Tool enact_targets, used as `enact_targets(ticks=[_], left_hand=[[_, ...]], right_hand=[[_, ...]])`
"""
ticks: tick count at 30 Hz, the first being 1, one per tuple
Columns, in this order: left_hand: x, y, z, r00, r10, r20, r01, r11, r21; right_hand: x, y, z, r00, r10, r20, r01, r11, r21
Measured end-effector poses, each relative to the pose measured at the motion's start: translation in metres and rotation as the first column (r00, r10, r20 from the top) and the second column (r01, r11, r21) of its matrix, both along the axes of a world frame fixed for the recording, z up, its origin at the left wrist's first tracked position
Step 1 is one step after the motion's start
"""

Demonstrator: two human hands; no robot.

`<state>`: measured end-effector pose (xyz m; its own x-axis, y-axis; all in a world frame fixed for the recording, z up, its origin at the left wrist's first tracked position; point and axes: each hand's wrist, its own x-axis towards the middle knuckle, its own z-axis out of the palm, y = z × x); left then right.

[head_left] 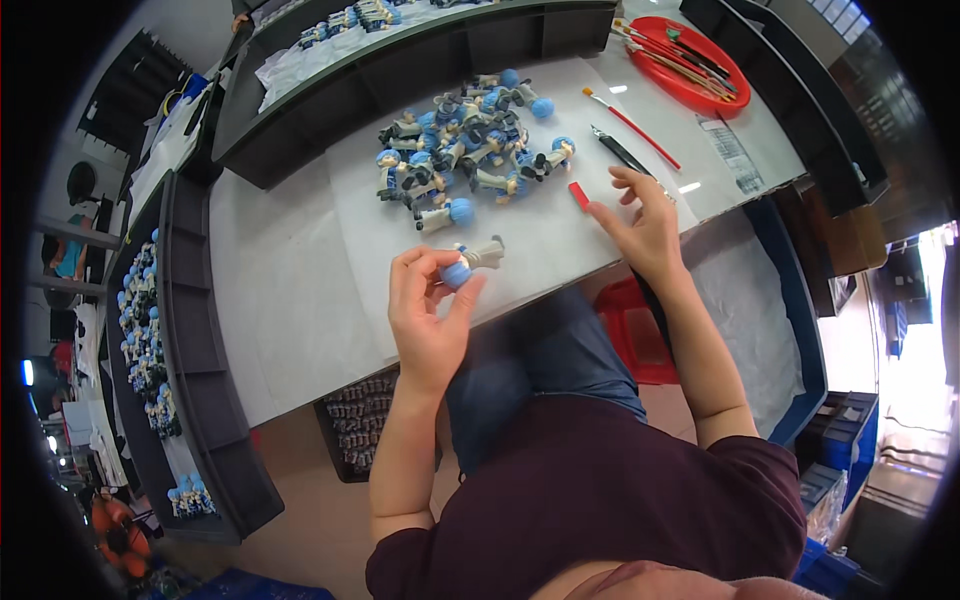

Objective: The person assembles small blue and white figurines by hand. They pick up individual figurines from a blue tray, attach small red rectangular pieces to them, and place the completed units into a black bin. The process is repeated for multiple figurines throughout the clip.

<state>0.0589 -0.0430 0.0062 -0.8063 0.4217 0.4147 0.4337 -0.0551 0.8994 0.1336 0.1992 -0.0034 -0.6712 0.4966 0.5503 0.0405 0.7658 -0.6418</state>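
Note:
My left hand pinches a small blue-haired figurine by its head between thumb and fingers, close to the table's front edge. The figurine lies sideways, its pale grey lower body pointing right. My right hand is open over the right part of the table, thumb and fingers apart, with nothing visible between them. Close to its thumb tip lies a small red block. A craft knife with a dark handle lies just beyond, partly hidden by the fingers. Ahead is a loose heap of similar figurines on a white sheet.
A red-handled brush lies beyond the knife. At the back right, a red oval tray holds several brushes. Dark trays of figurines stand at the back and on the left. A red stool is under the table.

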Motion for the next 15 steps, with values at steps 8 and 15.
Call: enact_targets(ticks=[8, 15], left_hand=[[0.002, 0.044, -0.023, 0.991, -0.099, -0.092, 0.088, 0.990, -0.111], [0.011, 0.050, -0.031, 0.993, -0.001, -0.116, -0.010, 0.995, -0.095]], right_hand=[[0.000, 0.016, 0.008, 0.978, 0.160, -0.134, -0.182, 0.338, -0.923], [0.022, 0.023, 0.011, 0.958, 0.047, -0.283, -0.278, -0.085, -0.957]])
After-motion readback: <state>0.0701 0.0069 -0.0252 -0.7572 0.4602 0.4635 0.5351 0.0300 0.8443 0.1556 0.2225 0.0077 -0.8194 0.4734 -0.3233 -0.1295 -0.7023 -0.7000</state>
